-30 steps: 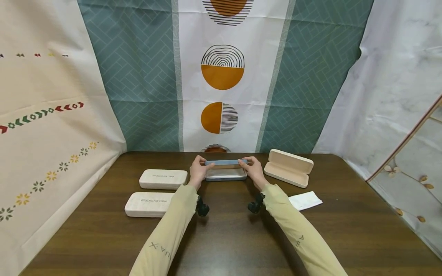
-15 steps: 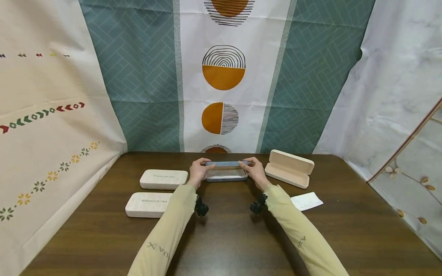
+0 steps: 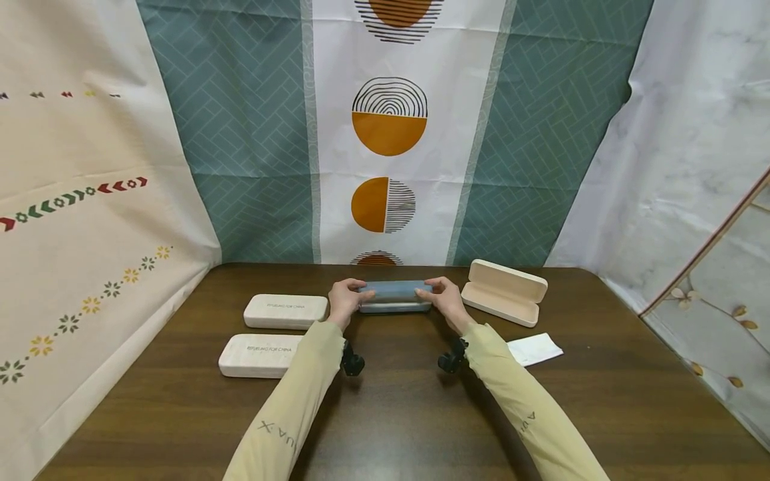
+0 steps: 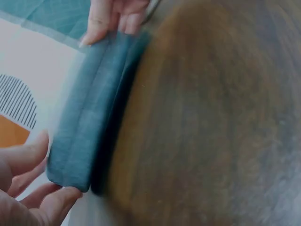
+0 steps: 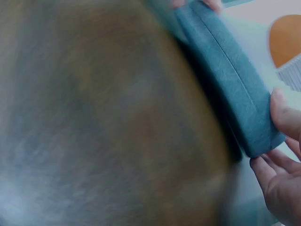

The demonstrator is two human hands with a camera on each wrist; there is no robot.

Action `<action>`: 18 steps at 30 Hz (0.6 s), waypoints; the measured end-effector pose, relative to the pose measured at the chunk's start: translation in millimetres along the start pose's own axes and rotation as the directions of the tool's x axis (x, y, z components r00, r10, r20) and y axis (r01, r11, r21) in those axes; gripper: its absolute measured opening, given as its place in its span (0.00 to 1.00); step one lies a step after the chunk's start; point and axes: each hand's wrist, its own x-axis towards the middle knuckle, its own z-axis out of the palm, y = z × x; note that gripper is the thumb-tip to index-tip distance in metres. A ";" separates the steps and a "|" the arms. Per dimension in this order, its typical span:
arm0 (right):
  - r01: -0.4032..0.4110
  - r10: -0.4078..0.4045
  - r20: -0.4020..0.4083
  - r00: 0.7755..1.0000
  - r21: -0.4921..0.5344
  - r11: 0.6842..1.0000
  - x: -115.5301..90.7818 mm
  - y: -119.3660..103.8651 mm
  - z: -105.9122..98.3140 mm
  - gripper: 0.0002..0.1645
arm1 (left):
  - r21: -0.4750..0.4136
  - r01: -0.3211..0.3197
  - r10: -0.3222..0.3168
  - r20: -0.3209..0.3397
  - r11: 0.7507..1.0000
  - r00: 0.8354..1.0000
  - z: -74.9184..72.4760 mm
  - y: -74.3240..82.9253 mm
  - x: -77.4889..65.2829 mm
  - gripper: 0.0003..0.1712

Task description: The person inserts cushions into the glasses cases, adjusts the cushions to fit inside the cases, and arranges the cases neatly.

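while both hands work at one object close to the 12 o'clock edge of the table (image 3: 391,427), the blue case (image 4: 84,127) lies lengthwise between them, its lid (image 3: 394,290) partly closed over the base (image 3: 394,308), with a thin pale strip showing between the two in the head view. the left hand (image 3: 345,300) has its grip clamped on the 9 o'clock end of the lid, the thumb against the near face; the right hand (image 3: 445,300) has its grip clamped on the 3 o'clock end in the same way. both wrist views show a dark gap along the case where lid and base stand apart, and much of the wood there is blurred. taking the blue case as the middle of the dial, a white case (image 3: 285,312) with small lettering sits at 9 o'clock, just beside the left hand, and a second white case (image 3: 259,356) at 8 o'clock, partly hidden by the left sleeve (image 3: 289,401). at 3 o'clock, near the right hand, an open beige case (image 3: 504,292) stands with its lid raised, and toward 4 o'clock a folded white cloth (image 3: 534,349) lies partly behind the right sleeve (image 3: 529,407). at 12 o'clock hangs a green and white curtain (image 3: 397,133) with orange discs
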 end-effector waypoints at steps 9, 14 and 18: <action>0.009 -0.008 0.012 1.000 -0.073 0.997 -3.5 1.9 1.9 0.22 | 0.197 -0.011 0.015 -0.020 0.980 1.000 2.1 0.1 -1.2 0.14; -0.002 0.005 0.039 0.999 -0.087 0.996 -3.1 1.4 -0.5 0.29 | 0.209 -0.024 0.028 -0.016 0.978 0.999 1.3 -1.7 -1.3 0.14; 0.004 0.010 0.104 0.995 -0.137 0.990 -4.6 0.0 -6.4 0.38 | 0.220 -0.047 0.045 0.011 0.974 0.999 -0.6 -0.4 -2.2 0.14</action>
